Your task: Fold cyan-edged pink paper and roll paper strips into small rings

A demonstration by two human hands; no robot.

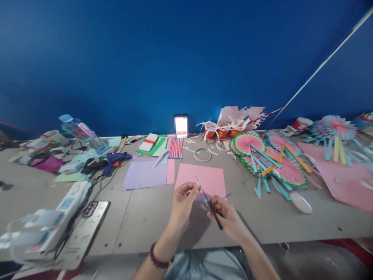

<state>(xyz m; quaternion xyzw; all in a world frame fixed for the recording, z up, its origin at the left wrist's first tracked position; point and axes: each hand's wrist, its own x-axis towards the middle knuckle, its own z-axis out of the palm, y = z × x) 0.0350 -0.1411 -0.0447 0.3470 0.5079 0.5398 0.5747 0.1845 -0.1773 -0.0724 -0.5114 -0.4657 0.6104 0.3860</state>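
My left hand (183,200) is closed in a pinch on a small light-blue paper strip (202,198), just above the near edge of a pink paper sheet (204,179). My right hand (223,212) grips dark scissors (209,202), whose thin blades point up and left toward the strip. Both hands hover over the grey table (145,217) in front of me. A beaded bracelet (159,259) sits on my left wrist.
Pink-and-green paper fans (268,157) with coloured sticks lie at right, beside a larger pink sheet (344,179). Red cups (223,130), a pencil row (175,147), lilac paper (145,175), a blue glue gun (112,159), a bottle (81,132), a phone (93,217) and a power strip (70,200) fill the left.
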